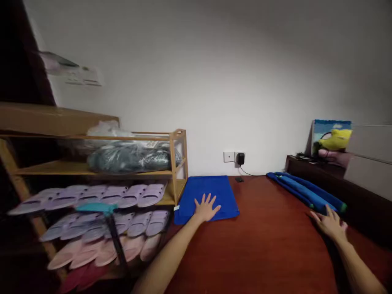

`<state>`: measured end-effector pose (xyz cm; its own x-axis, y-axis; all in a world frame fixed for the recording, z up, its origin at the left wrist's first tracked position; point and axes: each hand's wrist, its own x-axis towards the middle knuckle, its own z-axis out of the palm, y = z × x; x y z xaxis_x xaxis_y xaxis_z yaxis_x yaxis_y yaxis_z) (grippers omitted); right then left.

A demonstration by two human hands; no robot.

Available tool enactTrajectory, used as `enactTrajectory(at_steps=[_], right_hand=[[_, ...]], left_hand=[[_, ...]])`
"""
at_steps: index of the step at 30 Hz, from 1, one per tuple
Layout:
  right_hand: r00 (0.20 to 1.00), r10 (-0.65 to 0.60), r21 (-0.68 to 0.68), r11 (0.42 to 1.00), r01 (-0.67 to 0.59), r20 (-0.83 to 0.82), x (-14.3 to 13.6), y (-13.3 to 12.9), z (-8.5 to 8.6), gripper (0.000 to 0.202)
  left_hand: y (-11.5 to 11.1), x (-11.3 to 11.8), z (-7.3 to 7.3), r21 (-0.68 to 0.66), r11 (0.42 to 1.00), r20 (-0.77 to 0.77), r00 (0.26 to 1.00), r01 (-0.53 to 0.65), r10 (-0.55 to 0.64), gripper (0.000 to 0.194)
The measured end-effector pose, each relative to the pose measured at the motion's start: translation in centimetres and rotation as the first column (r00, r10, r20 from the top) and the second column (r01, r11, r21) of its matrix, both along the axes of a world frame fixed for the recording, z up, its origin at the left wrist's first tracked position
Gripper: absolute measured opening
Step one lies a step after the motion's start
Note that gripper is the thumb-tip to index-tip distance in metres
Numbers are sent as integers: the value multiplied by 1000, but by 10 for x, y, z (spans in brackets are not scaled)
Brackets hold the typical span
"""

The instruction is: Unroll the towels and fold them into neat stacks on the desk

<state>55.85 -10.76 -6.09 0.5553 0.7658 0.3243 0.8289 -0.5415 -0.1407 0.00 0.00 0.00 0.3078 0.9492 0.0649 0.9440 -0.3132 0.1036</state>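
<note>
My left hand [206, 209] rests with fingers spread on a flat blue cloth [211, 185], which lies at the back left of the red-brown table [263, 241] against the wall. On the right, my right hand [330, 223] is open at the near end of a long folded bundle of blue fabric [306, 191] with green tips. Its fingertips are beside that bundle; whether they touch it I cannot tell. Neither hand grips anything.
At left stands a wooden rack [174, 185] with rows of lilac and pink slippers [151, 196] and a plastic-wrapped bundle [131, 157]. A charger [240, 158] is plugged into the wall. A dark ledge [324, 175] with a yellow plush toy [336, 140] and boxes [372, 143] borders the right.
</note>
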Motion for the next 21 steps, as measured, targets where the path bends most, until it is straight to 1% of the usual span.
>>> enactTrajectory(at_steps=[2,4,7,9,11,14,16,18,19,21], right_hand=[[999,-20,-28,999,21,41,-8,3,3,62],[995,-24,-52,998,30,97,-15,3,8,63],[980,-3,-93,995,22,198,-21,1,22,60],[966,4,-64,998,13,259,-25,0,39,56],[948,3,-4,1000,-2,318,-31,-1,60,52],[894,79,49,993,-112,441,-47,-1,94,45],[845,161,18,980,-197,509,-66,-3,109,39],[801,250,-61,964,-260,543,-92,-9,113,36],[783,294,-107,953,-283,548,-108,-14,110,36],[757,374,-200,927,-316,535,-142,-27,99,37]], left_hand=[[0,-1,-2,57,998,22,1000,0,-1,73],[-3,-1,-3,142,990,46,999,-7,1,68],[-9,1,-4,324,946,82,997,-33,7,58],[-13,2,-2,386,922,95,995,-37,0,54],[-14,3,-1,401,916,100,995,-32,-9,51],[-14,3,0,404,914,101,995,-18,-25,49],[-13,3,0,409,912,105,994,-13,-33,48],[-12,2,0,416,909,112,993,-8,-43,47],[-12,2,-1,421,907,116,992,-5,-48,46],[-11,2,-2,426,905,121,991,2,-59,46]])
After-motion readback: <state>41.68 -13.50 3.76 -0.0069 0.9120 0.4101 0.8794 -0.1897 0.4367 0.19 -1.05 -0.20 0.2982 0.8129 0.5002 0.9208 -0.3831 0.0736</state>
